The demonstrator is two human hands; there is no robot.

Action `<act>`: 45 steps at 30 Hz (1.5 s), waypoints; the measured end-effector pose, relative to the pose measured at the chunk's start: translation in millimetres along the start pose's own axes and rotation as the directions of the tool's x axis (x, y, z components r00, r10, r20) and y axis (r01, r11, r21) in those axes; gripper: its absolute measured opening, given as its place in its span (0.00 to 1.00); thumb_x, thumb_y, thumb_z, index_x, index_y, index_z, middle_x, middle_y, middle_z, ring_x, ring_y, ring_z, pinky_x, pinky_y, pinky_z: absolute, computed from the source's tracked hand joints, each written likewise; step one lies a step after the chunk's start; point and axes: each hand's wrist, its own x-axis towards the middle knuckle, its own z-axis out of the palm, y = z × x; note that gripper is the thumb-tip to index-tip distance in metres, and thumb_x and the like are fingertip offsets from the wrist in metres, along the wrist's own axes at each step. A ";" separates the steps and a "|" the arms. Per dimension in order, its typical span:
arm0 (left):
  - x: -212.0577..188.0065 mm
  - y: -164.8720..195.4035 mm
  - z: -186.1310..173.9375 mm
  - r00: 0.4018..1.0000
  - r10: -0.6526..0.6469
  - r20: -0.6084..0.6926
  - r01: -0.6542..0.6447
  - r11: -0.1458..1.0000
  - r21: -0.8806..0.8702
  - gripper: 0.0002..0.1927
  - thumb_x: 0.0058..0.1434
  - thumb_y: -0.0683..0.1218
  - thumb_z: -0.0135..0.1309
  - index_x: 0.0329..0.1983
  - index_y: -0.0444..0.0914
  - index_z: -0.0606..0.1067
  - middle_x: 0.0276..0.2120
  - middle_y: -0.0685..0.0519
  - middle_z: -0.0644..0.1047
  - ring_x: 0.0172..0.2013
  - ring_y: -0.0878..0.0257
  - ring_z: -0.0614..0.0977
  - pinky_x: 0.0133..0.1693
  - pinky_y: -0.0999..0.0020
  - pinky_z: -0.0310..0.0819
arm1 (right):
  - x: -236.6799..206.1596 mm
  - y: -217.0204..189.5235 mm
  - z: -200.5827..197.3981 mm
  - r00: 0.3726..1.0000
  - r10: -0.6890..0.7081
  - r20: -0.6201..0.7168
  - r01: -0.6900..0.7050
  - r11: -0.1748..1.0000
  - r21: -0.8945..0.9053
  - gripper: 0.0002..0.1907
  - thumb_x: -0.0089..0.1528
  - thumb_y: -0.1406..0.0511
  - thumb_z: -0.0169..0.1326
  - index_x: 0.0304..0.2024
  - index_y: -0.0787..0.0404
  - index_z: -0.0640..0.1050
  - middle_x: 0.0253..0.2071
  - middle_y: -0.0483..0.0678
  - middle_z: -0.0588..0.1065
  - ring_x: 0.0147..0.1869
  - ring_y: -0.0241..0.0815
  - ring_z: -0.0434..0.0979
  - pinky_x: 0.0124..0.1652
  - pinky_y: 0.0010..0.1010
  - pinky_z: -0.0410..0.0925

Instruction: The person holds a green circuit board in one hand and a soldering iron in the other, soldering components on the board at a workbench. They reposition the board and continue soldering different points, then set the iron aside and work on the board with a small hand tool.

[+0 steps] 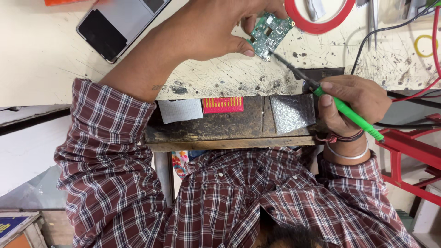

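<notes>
A scratched, cream workbench fills the far side, its near edge dark worn wood; a red metal frame stands at the right

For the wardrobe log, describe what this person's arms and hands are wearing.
Both arms are in a maroon-and-white plaid shirt with the sleeves pushed up. The left hand shows no jewellery. The right hand has a silver bangle and dark thread bands at the wrist.
</notes>
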 end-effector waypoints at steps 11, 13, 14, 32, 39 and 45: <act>-0.1 0.8 0.4 1.000 0.003 -0.011 -0.003 1.000 -0.004 0.37 0.54 0.40 0.75 0.66 0.42 0.73 0.41 0.52 0.78 0.39 0.63 0.80 0.39 0.63 0.77 | -1.5 3.0 0.6 1.000 -0.008 -0.013 0.008 0.999 0.037 0.10 0.72 0.66 0.59 0.42 0.68 0.76 0.34 0.57 0.79 0.34 0.50 0.83 0.36 0.34 0.76; -0.4 1.1 0.2 1.000 -0.012 -0.002 0.012 1.000 -0.001 0.37 0.53 0.41 0.75 0.66 0.41 0.73 0.40 0.52 0.78 0.38 0.63 0.80 0.38 0.62 0.76 | -1.2 3.8 -0.3 0.999 -0.040 0.012 0.039 0.997 0.067 0.09 0.72 0.66 0.58 0.42 0.68 0.77 0.33 0.57 0.79 0.34 0.52 0.84 0.37 0.35 0.77; -1.0 1.6 0.4 0.999 -0.032 0.009 0.032 0.999 -0.004 0.37 0.54 0.40 0.75 0.66 0.42 0.73 0.39 0.52 0.78 0.38 0.63 0.80 0.38 0.62 0.76 | -1.6 3.5 -0.4 0.999 -0.031 0.012 0.030 0.999 0.042 0.09 0.71 0.66 0.58 0.41 0.69 0.77 0.33 0.57 0.79 0.35 0.52 0.84 0.36 0.35 0.76; -0.3 0.8 1.2 1.000 -0.012 -0.003 0.012 1.000 0.009 0.36 0.54 0.41 0.75 0.66 0.41 0.73 0.40 0.52 0.78 0.38 0.63 0.80 0.38 0.62 0.77 | -0.5 0.8 1.1 1.000 -0.005 0.006 0.005 1.000 0.028 0.10 0.71 0.65 0.58 0.41 0.68 0.77 0.32 0.56 0.79 0.35 0.52 0.84 0.35 0.34 0.76; -0.8 -0.1 1.4 1.000 0.008 -0.015 -0.008 1.000 0.005 0.37 0.54 0.41 0.75 0.66 0.42 0.73 0.41 0.52 0.78 0.38 0.63 0.80 0.38 0.63 0.76 | -2.7 0.5 0.2 1.000 -0.017 0.007 0.017 1.000 0.016 0.10 0.72 0.65 0.59 0.41 0.67 0.77 0.35 0.56 0.79 0.37 0.52 0.84 0.36 0.34 0.76; -1.4 -1.0 2.7 1.000 0.001 0.002 -0.001 1.000 -0.004 0.37 0.55 0.40 0.75 0.67 0.41 0.73 0.41 0.52 0.79 0.39 0.63 0.80 0.38 0.63 0.76 | -7.9 0.3 -1.8 0.999 0.045 0.027 -0.044 0.999 -0.032 0.10 0.72 0.65 0.58 0.43 0.69 0.77 0.36 0.57 0.79 0.35 0.51 0.83 0.36 0.33 0.75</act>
